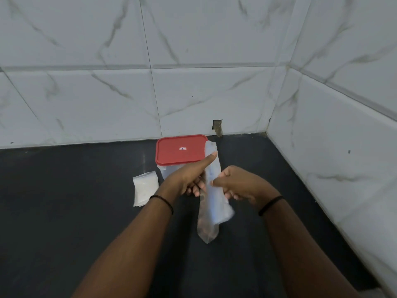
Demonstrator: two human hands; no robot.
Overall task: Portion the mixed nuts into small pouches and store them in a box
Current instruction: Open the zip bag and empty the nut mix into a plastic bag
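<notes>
A long clear plastic bag (209, 214) hangs upright above the dark counter, with brown nuts showing through its lower end. My left hand (189, 177) grips the bag from the left, thumb stretched up along it. My right hand (238, 183) pinches it from the right at about the same height. Behind my hands stands a clear box with a red lid (180, 150), and the lid is on. A small stack of empty clear pouches (145, 188) lies flat on the counter to the left of the box.
The dark counter (64, 201) meets white marble-look wall tiles (107, 93) at the back and on the right, forming a corner (267, 132). A small hole (217, 125) in the tile sits just above the counter behind the box.
</notes>
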